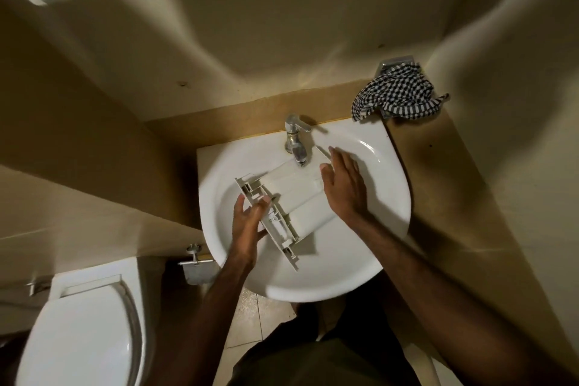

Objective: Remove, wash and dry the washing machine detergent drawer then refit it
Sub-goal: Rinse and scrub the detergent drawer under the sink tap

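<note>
Wash step in hand: the detergent drawer [294, 197] is lying in the sink [391, 197], already off the washing machine, which is not in view. The drawer is sitting upside down by the look of it, smooth underside facing up, directly below the tap [296, 141].

The left hand [247, 229] is gripping the drawer's front panel, the end farthest from the tap, thumb and fingers curled around the panel edge. The right hand [343, 188] is lying flat on the drawer's underside just right of the tap, fingers straight and spread, pressing or rubbing, grasping nothing.

Long axis is running diagonally: back end pointing up toward the tap, front panel pointing down-left toward the sink's near rim. The panel itself is lying crosswise to that axis.

Whether water is running from the tap cannot be told.

Next move, as a judgement: rubbing the underside through, then turning the drawer over so the compartments face the tap; that calls for a firm two-handed hold, since wet plastic is likely slippery.

A checked cloth [398, 94] is sitting up and right of the tap, probably for drying. A toilet [84, 332] is standing well down-left of the tap.
</note>
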Tool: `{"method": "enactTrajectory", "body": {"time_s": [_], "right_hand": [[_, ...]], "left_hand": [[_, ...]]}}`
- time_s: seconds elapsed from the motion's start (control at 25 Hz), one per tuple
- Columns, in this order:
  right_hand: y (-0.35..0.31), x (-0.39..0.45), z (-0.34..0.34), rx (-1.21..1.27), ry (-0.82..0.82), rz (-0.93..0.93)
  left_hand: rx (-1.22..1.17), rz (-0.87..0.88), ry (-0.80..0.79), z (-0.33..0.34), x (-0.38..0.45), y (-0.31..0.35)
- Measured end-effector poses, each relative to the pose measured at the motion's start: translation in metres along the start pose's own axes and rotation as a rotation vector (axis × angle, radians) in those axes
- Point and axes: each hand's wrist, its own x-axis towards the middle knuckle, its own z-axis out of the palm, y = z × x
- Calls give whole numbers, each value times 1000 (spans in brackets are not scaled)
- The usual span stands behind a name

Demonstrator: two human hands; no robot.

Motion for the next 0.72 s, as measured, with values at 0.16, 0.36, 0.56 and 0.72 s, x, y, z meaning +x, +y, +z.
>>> {"method": "enactTrajectory", "body": {"time_s": [0.16,0.36,0.56,0.72], "right_hand": [[-2,21,10,-93,-59,-200],[3,18,25,-335,6,-290],[21,-18,19,-387,53,-351],[18,26,-5,-356,-42,-374]], "left_hand": [[68,55,21,10,1,-1],[111,118,-52,10,5,3],[140,162,-110,18,9,6],[179,162,-92,21,14,3]]}}
